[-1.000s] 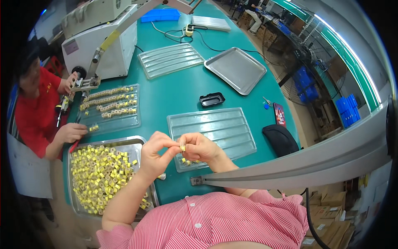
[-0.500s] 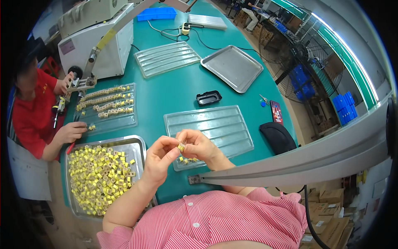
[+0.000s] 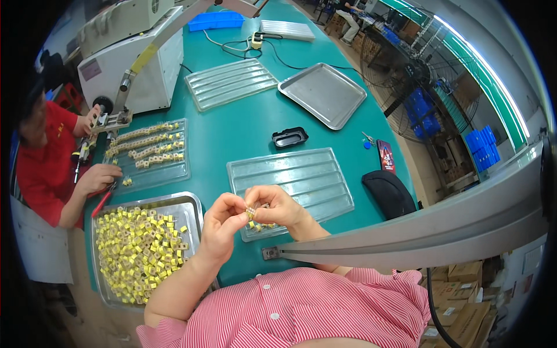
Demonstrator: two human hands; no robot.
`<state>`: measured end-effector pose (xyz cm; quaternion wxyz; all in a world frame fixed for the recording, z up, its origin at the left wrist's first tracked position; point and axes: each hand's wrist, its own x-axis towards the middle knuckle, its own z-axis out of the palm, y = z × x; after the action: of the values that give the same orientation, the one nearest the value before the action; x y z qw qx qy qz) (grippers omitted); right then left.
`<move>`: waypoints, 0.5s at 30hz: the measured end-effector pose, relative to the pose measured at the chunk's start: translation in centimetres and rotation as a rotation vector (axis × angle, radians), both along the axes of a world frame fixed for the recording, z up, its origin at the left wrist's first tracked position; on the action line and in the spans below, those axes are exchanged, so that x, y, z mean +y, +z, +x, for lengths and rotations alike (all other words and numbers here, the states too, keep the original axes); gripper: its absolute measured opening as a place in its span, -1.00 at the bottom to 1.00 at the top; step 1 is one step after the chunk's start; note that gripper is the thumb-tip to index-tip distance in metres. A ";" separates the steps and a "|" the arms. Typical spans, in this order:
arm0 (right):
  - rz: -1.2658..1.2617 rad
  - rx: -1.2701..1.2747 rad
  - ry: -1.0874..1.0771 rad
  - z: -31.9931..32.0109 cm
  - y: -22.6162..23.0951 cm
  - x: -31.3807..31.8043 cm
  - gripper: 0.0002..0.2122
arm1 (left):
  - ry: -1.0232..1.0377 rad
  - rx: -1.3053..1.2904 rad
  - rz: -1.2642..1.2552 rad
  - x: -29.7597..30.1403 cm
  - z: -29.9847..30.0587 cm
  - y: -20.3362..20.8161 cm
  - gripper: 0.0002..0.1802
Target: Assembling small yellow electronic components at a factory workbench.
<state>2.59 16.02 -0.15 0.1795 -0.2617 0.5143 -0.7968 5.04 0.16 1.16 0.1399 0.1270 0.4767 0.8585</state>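
Metal beam (image 3: 406,235): slanting in from the right, between striped shirt (image 3: 301,307) and black case (image 3: 387,194).
Phone (image 3: 386,156): lying just beside the case.
Right forearm (image 3: 310,230): partly hidden behind the beam.
Yellow component (image 3: 250,213): held over the near left part of the ribbed tray (image 3: 293,180); mostly covered by fingertips, too small to make out in detail.
Left hand (image 3: 221,228): clamped on the component with thumb and forefinger.
Right hand (image 3: 277,207): curled, fingertips together on the same component.
Ribbed tray: holding yellow parts (image 3: 264,225) in the nearest channel, partly screened by the right hand.
Metal tray (image 3: 188,216): heaped with yellow-and-tan parts (image 3: 139,255); partly covered by left forearm (image 3: 180,284).
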 end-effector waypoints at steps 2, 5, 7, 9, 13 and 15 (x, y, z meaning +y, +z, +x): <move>-0.010 -0.045 0.030 0.0 0.1 0.1 -0.91 | 0.003 0.007 0.004 -0.1 -0.2 -0.3 -0.85; 0.042 -0.010 -0.030 -0.1 -0.2 -0.2 -0.93 | 0.001 -0.028 -0.003 -0.2 -0.2 -0.1 -0.85; 0.064 -0.119 -0.029 0.1 0.2 0.1 -0.95 | 0.014 -0.037 -0.047 -0.1 -0.4 0.5 -0.84; 0.087 -0.227 -0.028 0.1 0.4 0.1 -0.95 | 0.025 -0.046 -0.090 -0.1 -0.5 0.4 -0.82; -0.063 -0.364 -0.059 -0.2 0.0 -0.2 -0.91 | 0.330 0.557 -0.593 -0.3 -0.5 1.2 -0.71; -0.120 -0.374 -0.040 -0.3 -0.3 -0.2 -0.90 | 0.490 0.888 -0.817 -0.5 -0.7 1.7 -0.68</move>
<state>2.31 15.79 -0.45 0.2401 -0.1090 0.4287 -0.8641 4.31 -0.30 2.89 -0.2334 0.2941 0.7922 0.4811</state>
